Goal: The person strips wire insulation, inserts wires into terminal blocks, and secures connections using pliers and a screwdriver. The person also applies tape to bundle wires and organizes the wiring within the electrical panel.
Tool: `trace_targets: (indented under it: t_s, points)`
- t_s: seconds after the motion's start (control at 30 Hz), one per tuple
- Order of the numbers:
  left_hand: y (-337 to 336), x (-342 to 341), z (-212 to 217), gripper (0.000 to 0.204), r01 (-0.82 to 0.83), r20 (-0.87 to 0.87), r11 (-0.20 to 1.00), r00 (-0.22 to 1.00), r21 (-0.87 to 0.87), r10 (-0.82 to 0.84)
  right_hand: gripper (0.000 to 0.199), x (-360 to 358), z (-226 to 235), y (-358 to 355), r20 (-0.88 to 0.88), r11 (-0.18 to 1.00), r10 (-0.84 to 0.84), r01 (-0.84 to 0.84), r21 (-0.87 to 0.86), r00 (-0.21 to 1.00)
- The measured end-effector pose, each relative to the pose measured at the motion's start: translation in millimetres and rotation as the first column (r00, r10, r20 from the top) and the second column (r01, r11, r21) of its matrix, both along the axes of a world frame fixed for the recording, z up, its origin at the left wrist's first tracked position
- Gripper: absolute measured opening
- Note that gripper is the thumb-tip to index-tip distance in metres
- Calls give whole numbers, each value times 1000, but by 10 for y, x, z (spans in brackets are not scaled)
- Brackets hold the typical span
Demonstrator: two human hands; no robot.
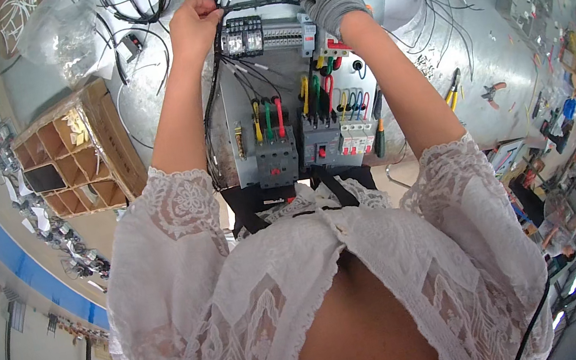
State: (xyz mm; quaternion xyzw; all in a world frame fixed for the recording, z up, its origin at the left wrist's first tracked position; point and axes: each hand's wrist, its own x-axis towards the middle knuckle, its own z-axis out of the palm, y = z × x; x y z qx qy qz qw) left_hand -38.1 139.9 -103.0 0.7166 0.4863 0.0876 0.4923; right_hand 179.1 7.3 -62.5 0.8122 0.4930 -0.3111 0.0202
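My bare left hand (193, 28) pinches a black wire bundle (215, 62) at its bend, where one branch runs right along the panel's far part. My right hand (334, 6), in a grey knit glove, is at that branch's right end; its fingers are hidden. Between the hands sits a row of black relays (243, 37) with a grey terminal strip (283, 34) beside it. Loose wires with white end sleeves fan out above and below. Nearer me on the mounting panel (235, 97) are a black contactor (276, 155), a dark breaker (323, 144) and small white breakers (357, 137).
A cardboard box with compartments (76, 156) stands at the left, below a clear plastic bag (59, 39). On the metal table to the right lie yellow-handled pliers (453, 89) and loose black wires (447, 13). A green-and-black screwdriver (378, 129) rests beside the white breakers.
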Motion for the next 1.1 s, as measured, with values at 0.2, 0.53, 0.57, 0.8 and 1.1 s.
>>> trace_targets:
  t_s: [0.2, 0.53, 0.57, 0.8, 1.1]
  points:
    - [-177, -129, -17, 15, -132, 11, 986, 991, -98, 133, 25, 68, -115, 145, -53, 980, 124, -130, -153, 991]
    - [-892, -437, 341, 14, -193, -243, 980, 949, 51, 200, 30, 128, -285, 61, -216, 1000, 3, -4, -3, 976]
    - [-916, -456, 276, 14, -185, -262, 981, 945, 58, 194, 29, 121, -313, 58, -206, 1000, -2, 5, 15, 978]
    - [-531, -521, 129, 20, 61, -271, 990, 962, 130, -24, 27, 125, -164, 118, -240, 999, -6, -7, -53, 971]
    - [-227, -40, 167, 25, 35, -340, 990, 940, 139, 14, 21, 236, -480, 106, -244, 990, 110, -129, -63, 963]
